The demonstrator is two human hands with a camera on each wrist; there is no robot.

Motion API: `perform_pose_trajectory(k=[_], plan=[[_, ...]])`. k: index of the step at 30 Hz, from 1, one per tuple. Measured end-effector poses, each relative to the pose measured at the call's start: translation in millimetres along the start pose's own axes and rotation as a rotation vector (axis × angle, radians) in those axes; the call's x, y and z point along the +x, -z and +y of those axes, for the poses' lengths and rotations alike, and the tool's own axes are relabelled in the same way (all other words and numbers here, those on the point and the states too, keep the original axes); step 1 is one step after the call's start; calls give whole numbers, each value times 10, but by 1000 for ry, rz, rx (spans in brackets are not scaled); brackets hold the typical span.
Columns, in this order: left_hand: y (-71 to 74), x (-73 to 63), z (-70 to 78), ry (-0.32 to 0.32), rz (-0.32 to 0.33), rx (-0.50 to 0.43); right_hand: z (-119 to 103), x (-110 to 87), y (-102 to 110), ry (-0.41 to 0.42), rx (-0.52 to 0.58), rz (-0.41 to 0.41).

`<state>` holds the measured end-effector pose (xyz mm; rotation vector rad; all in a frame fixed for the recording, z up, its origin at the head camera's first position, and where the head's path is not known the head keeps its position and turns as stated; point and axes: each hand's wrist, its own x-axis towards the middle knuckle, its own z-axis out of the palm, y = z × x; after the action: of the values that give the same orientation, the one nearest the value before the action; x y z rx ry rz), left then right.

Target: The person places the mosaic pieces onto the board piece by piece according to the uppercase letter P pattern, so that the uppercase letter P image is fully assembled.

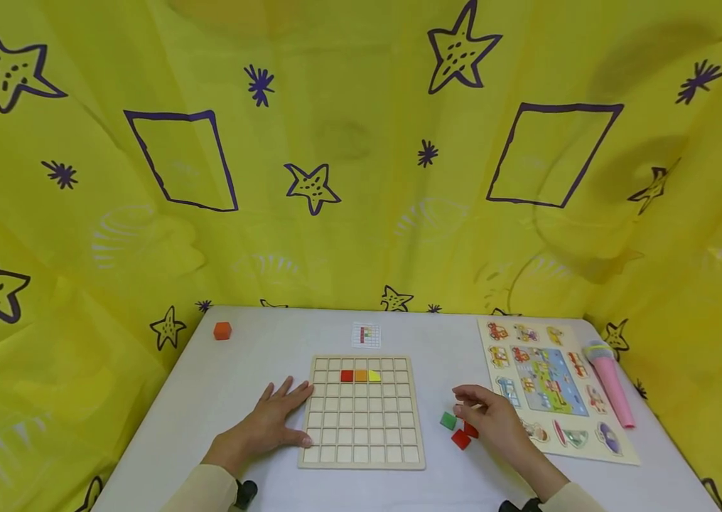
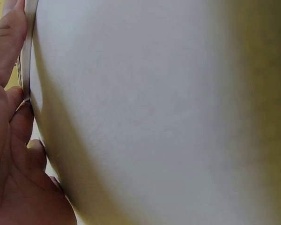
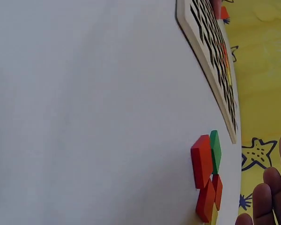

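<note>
A wooden grid board (image 1: 303,412) lies on the white table. A red square (image 1: 346,375), an orange square (image 1: 361,375) and a yellow piece with a slanted side (image 1: 374,376) sit side by side in one of its upper rows. My left hand (image 1: 263,429) rests at the board's left side, fingers spread, thumb and fingertips at the edge. To the right, my right hand (image 1: 500,425) hovers with bent, relaxed fingers over several loose tiles. Among them are a green tile (image 1: 448,421) and a red tile (image 1: 460,439); the right wrist view also shows a yellow tile (image 3: 213,217), partly hidden.
A small pattern card (image 1: 366,335) lies behind the board. An orange-red cube (image 1: 223,331) stands at the far left corner. On the right are a picture puzzle board (image 1: 566,334) and a pink toy microphone (image 1: 615,390). Yellow curtains (image 1: 361,249) enclose the table.
</note>
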<state>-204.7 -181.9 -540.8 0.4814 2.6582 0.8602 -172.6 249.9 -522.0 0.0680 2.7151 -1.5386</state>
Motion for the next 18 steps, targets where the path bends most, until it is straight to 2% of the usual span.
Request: perform_pose_trajectory(k=[6,12,18], plan=[[-4,2,-14,-13,-1,-4,57,-204,6,-19,-86,-7],[-14,8,-26,-7,5,0,129,-361,-41,-74,-113,-16],[-14,12,-6,26,7,-8,178,-440,-106,-35,-213,-24]])
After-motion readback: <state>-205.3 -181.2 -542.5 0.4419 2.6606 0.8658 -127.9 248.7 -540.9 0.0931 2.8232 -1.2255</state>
